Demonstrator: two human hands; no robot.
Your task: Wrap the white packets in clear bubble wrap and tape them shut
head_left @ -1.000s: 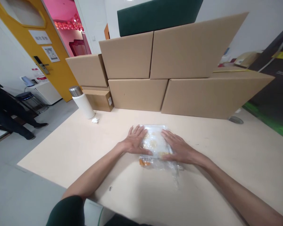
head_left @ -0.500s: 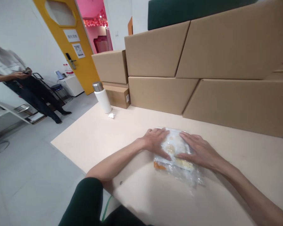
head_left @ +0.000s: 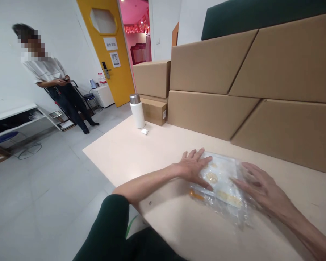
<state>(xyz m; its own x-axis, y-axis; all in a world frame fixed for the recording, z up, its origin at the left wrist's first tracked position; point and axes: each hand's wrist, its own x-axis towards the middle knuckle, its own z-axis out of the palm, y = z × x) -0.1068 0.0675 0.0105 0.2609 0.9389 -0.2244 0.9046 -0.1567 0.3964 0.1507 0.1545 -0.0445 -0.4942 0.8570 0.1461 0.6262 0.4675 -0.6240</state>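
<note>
A clear plastic bag (head_left: 222, 185) with pale round food pieces and an orange bit inside lies flat on the beige table (head_left: 157, 152). My left hand (head_left: 192, 166) lies flat on the bag's left side, fingers stretched out and spread. My right hand (head_left: 263, 188) rests on the bag's right side, fingers apart and slightly lifted. Neither hand grips the bag.
Stacked cardboard boxes (head_left: 233, 90) wall off the table's far side. A white flask (head_left: 137, 110) with a metal lid and a crumpled white scrap (head_left: 144, 131) stand at the far left corner. A person (head_left: 57, 87) stands left by a yellow door (head_left: 108, 50).
The view has swung left, showing more floor and the standing person. My hands have spread a little further apart on the bag, the right one sliding toward its right edge.
</note>
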